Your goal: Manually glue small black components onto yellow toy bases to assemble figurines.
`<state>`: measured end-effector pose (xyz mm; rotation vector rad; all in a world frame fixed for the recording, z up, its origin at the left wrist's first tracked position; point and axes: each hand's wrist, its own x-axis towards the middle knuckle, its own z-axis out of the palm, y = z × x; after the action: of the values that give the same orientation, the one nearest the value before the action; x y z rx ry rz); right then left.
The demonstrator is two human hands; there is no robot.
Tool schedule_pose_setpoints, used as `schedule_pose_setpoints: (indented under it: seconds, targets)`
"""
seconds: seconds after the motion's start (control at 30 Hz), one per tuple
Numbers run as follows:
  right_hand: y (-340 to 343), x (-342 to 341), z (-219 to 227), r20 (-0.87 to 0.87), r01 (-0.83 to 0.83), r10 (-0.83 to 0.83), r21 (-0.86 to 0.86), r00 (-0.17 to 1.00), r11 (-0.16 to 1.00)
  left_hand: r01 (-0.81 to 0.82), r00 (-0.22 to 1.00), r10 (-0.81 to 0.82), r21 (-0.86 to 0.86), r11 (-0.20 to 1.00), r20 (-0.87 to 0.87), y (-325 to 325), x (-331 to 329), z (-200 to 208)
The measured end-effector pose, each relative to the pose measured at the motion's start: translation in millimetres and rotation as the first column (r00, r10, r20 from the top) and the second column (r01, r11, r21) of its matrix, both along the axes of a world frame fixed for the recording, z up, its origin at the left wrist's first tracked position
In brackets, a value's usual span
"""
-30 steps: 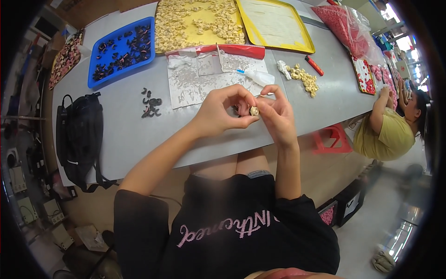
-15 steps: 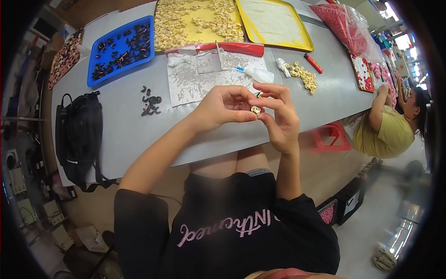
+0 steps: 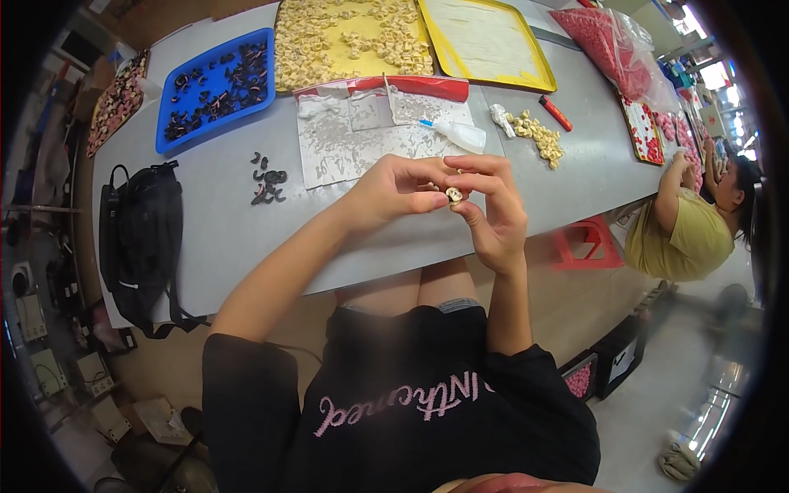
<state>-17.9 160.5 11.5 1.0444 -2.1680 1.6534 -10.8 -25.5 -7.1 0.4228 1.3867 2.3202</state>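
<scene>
My left hand and my right hand meet over the front edge of the grey table. Between their fingertips they pinch one small cream-coloured piece. Just beyond my hands lies a sheet of clear plastic with a small white glue bottle on it. A pile of similar cream pieces lies to the right, and a few small black parts sit to the left.
A blue tray of black parts, a yellow tray of cream pieces and another yellow tray stand at the back. A black bag lies at the left. A person in a yellow shirt sits right, beside a red stool.
Both hands stay together on the small piece; the fingers have shifted slightly around it.
</scene>
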Motion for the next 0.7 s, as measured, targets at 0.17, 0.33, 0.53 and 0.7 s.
schedule_pose_setpoints:
  seconds: [0.17, 0.33, 0.53, 0.7]
  targets:
    - [-2, -1, 3, -0.080, 0.005, 0.000, 0.055, 0.997, 0.998, -0.016, 0.999, 0.016, 0.001, 1.000, -0.040, 1, 1, -1]
    - [-9, -1, -4, -0.098, 0.020, -0.014, 0.062, 0.995, 0.998, -0.030, 0.996, 0.030, -0.002, 1.000, -0.087, -2, -2, -4]
    - [-17, -2, -2, -0.146, 0.085, -0.079, 0.036, 0.986, 0.996, -0.081, 0.994, 0.079, -0.022, 0.996, -0.070, 1, -2, 2]
    - [-26, -1, -7, -0.185, 0.062, -0.056, 0.026, 0.981, 0.998, -0.130, 0.991, 0.130, -0.011, 0.991, -0.027, -6, -2, -26]
